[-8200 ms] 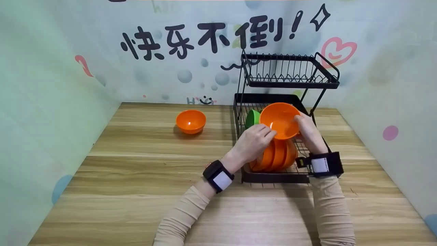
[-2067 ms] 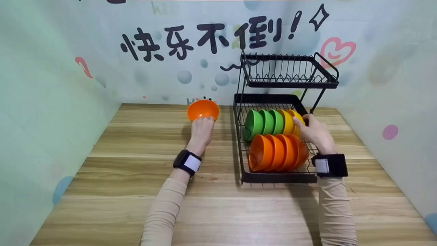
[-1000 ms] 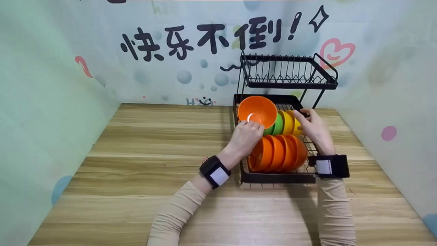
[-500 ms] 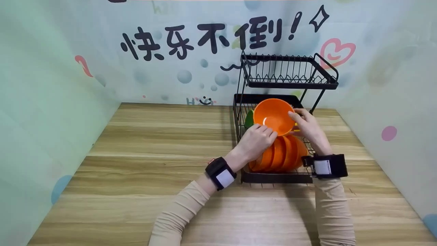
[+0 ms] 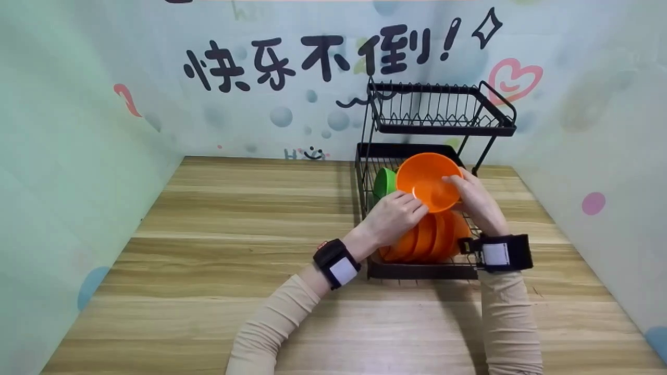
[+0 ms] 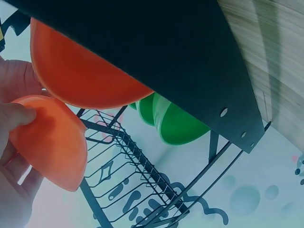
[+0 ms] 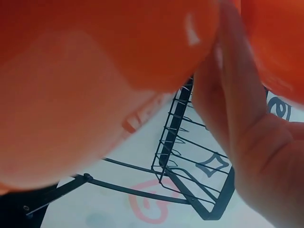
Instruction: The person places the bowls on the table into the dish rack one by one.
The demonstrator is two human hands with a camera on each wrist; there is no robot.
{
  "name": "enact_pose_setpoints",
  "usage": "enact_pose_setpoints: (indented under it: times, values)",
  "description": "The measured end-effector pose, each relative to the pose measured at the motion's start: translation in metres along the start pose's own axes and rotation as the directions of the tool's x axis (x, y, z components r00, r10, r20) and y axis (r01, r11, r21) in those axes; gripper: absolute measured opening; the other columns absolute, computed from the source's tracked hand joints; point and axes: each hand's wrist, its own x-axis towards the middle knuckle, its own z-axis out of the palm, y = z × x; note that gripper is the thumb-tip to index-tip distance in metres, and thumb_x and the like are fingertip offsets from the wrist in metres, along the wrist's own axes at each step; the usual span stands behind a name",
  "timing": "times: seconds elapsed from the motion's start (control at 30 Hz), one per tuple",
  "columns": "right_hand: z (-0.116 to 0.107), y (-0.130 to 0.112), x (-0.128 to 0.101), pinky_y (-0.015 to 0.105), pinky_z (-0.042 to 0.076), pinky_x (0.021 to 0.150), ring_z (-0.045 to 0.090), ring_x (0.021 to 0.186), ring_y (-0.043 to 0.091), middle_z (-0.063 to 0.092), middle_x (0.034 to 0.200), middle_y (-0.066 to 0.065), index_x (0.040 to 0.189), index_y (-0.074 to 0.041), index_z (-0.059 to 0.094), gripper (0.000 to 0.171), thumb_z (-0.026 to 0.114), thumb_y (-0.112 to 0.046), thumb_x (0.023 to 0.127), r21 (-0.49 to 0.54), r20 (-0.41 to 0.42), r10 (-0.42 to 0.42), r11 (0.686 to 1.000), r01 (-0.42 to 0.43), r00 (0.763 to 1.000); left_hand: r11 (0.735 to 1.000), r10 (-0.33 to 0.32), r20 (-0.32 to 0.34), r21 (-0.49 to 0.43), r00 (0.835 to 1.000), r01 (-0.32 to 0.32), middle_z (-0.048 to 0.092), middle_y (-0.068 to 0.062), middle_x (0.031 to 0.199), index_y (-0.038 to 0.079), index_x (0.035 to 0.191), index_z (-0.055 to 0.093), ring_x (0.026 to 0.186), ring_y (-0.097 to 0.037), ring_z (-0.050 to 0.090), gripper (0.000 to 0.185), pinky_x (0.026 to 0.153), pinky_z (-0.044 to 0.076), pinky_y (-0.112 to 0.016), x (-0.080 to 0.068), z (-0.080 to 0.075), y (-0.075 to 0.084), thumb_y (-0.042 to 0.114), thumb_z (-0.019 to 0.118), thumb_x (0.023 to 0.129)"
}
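An orange bowl point(image 5: 430, 182) is held above the lower tier of a black dish rack point(image 5: 424, 271), its inside facing the head camera. My left hand point(image 5: 391, 216) pinches its near-left rim. At the opposite side, my right hand point(image 5: 477, 203) grips the rim, thumb inside and the other fingers mostly hidden behind. Below it, several orange bowls point(image 5: 427, 237) stand on edge in the front row. A green bowl point(image 5: 384, 182) shows behind, left of the held one; the rest of that row is mostly covered. The left wrist view shows green bowls point(image 6: 178, 123) from underneath.
The rack's upper tier point(image 5: 443, 107), with wire dividers, rises behind the hands. The rack stands on a wooden table point(image 5: 208, 250), whose surface extends left and in front. Printed cloth walls point(image 5: 250, 120) enclose the back and sides.
Over these seconds my left hand brings an orange bowl from the table's left to the rack. My right hand leaves the yellow bowls and takes its right rim; the bowl then shifts slightly right.
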Motion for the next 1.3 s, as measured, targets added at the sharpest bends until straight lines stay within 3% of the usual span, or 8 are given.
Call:
enact_pose_setpoints:
  times: [0.33,0.57,0.77,0.87,0.97,1.03,1.1,1.3]
  values:
    - [-0.001,-0.001,-0.001,0.021,0.054,0.074,0.060,0.088,0.008,0.050,0.114,-0.001,0.142,-0.012,0.034,0.045,0.038,-0.027,0.100,0.009,0.012,0.017,1.000,-0.017,1.000,0.994,0.010,0.003,-0.107,1.000,-0.010,0.071,0.002,0.097,0.015,0.100,0.066,0.092,-0.012,0.066,0.018,0.085,0.051,-0.023,-0.003,-0.001,-0.003,0.014,0.049,0.097]
    - [-0.008,0.000,-0.002,0.022,0.054,0.072,0.060,0.084,0.007,0.051,0.111,-0.001,0.140,-0.013,0.034,0.044,0.036,-0.030,0.100,-0.030,-0.009,0.012,0.999,-0.012,1.000,0.991,-0.013,-0.073,-0.132,0.997,0.003,0.071,0.003,0.100,0.013,0.100,0.068,0.094,-0.012,0.065,0.020,0.087,0.051,-0.021,-0.006,0.000,-0.009,0.010,0.048,0.097]
    - [-0.015,0.001,-0.004,0.024,0.055,0.071,0.059,0.083,0.008,0.052,0.108,0.000,0.141,-0.012,0.034,0.046,0.037,-0.030,0.099,-0.035,-0.053,-0.011,0.999,0.009,0.999,0.990,-0.081,-0.131,-0.129,0.988,0.064,0.070,0.001,0.100,0.012,0.100,0.069,0.094,-0.013,0.063,0.021,0.084,0.052,-0.020,-0.013,0.002,-0.017,0.005,0.050,0.095]
    - [-0.019,0.001,-0.005,0.024,0.055,0.070,0.059,0.080,0.007,0.054,0.103,-0.002,0.136,-0.013,0.038,0.042,0.037,-0.030,0.098,-0.070,-0.092,-0.016,0.997,0.010,0.996,0.985,-0.138,-0.093,-0.119,0.986,0.127,0.069,0.000,0.097,0.011,0.099,0.068,0.090,-0.014,0.063,0.020,0.080,0.053,-0.021,-0.017,0.005,-0.021,0.002,0.052,0.091]
    - [-0.024,0.001,-0.006,0.024,0.055,0.068,0.060,0.075,0.006,0.056,0.094,-0.006,0.129,-0.014,0.042,0.036,0.037,-0.031,0.098,-0.101,-0.128,-0.026,0.995,0.013,0.991,0.972,-0.214,0.004,-0.100,0.977,0.214,0.069,-0.001,0.094,0.011,0.098,0.066,0.085,-0.016,0.062,0.013,0.073,0.054,-0.023,-0.024,0.010,-0.024,0.009,0.057,0.089]
    - [-0.028,0.001,-0.007,0.023,0.055,0.066,0.060,0.073,0.004,0.056,0.091,-0.008,0.125,-0.014,0.044,0.032,0.037,-0.031,0.098,-0.124,-0.150,-0.034,0.992,0.015,0.988,0.958,-0.266,0.092,-0.083,0.959,0.274,0.069,-0.002,0.094,0.011,0.098,0.065,0.084,-0.017,0.062,0.012,0.069,0.054,-0.025,-0.028,0.014,-0.026,0.016,0.059,0.090]
    - [-0.031,0.001,-0.008,0.023,0.055,0.065,0.059,0.071,0.003,0.055,0.090,-0.009,0.125,-0.013,0.044,0.033,0.037,-0.031,0.098,-0.148,-0.172,-0.042,0.989,0.017,0.984,0.941,-0.313,0.192,-0.067,0.930,0.330,0.069,-0.003,0.094,0.010,0.100,0.064,0.086,-0.018,0.062,0.018,0.068,0.055,-0.027,-0.033,0.017,-0.027,0.025,0.059,0.091]
    - [-0.042,0.001,-0.013,0.021,0.053,0.063,0.057,0.070,0.001,0.053,0.089,-0.011,0.131,-0.004,0.041,0.044,0.034,-0.032,0.099,-0.234,-0.243,-0.071,0.972,0.012,0.967,0.888,-0.401,0.436,-0.031,0.806,0.459,0.069,-0.006,0.100,0.009,0.103,0.063,0.093,-0.021,0.062,0.029,0.069,0.055,-0.033,-0.043,0.024,-0.029,0.035,0.051,0.096]
